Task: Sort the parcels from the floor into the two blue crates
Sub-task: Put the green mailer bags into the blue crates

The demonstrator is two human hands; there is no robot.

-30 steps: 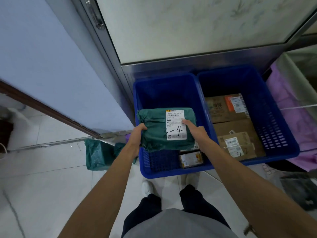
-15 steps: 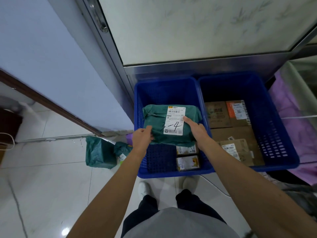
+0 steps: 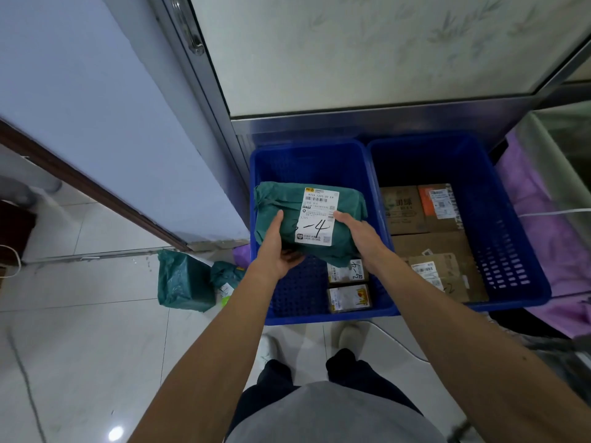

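Observation:
A green plastic-wrapped parcel (image 3: 345, 203) with a white label marked "4" hangs inside the left blue crate (image 3: 307, 158). My left hand (image 3: 276, 247) holds its near left edge, thumb on top and fingers beneath. My right hand (image 3: 361, 235) grips its near right side, thumb on the label. Two small boxes (image 3: 348, 286) lie in the left crate near its front. The right blue crate (image 3: 511, 219) holds several brown cardboard parcels (image 3: 425, 241). Two more green parcels (image 3: 185, 279) lie on the floor left of the crates.
Both crates stand against a metal-framed door (image 3: 351, 119). A blue wall panel (image 3: 96, 107) runs along the left. Purple cloth (image 3: 543, 225) lies right of the crates. My feet (image 3: 268, 346) stand on white floor tiles just before the left crate. A white cable (image 3: 399, 340) crosses the floor.
Both hands have carried the green parcel forward and lower into the left crate. My left hand slid from the parcel's side to its near underside.

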